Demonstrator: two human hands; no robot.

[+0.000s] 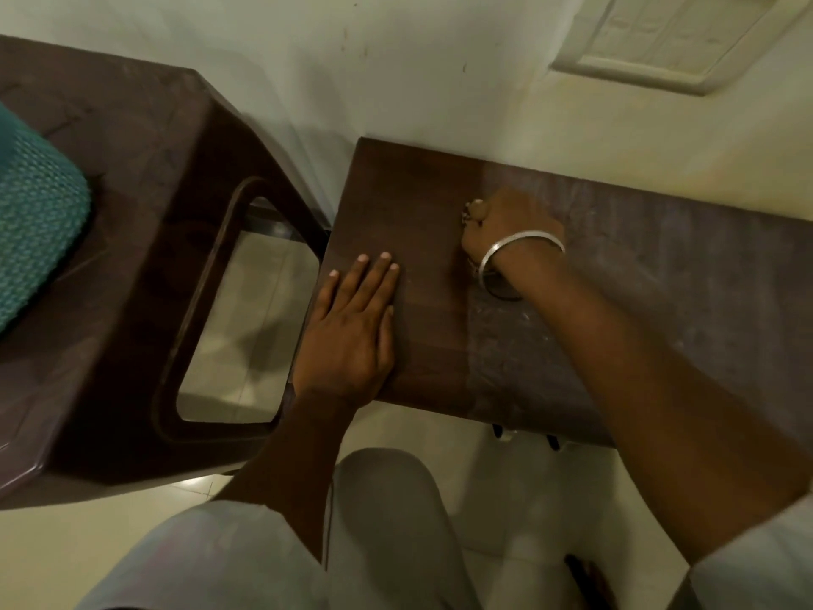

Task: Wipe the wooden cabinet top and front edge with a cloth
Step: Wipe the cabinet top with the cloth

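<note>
Left hand [352, 328] lies flat, fingers straight and together, palm down on the near left corner of the wooden cabinet top [660, 257]. At about two o'clock from it the right hand [512, 226], a silver bangle [519, 242] on its wrist, is curled into a fist pressed onto the wood; a dark scrap poking out by the thumb looks like the cloth [466, 218], bunched under the palm and mostly hidden.

Judging by the surface, the job is partly done: the stretch from the left end up to the right hand looks dark and clean, while everything toward three o'clock carries a pale, streaky film of dust. Whether the front edge [440, 407] has been wiped I cannot tell.

Its long axis runs from about nine o'clock to just past three, back edge against the wall, front edge facing six o'clock toward the person's knees.

At nine o'clock, just beside the left end, stands a brown plastic chair [132, 169] with a teal cushion [35, 204]; a switchboard [660, 33] sits on the wall at one o'clock
</note>
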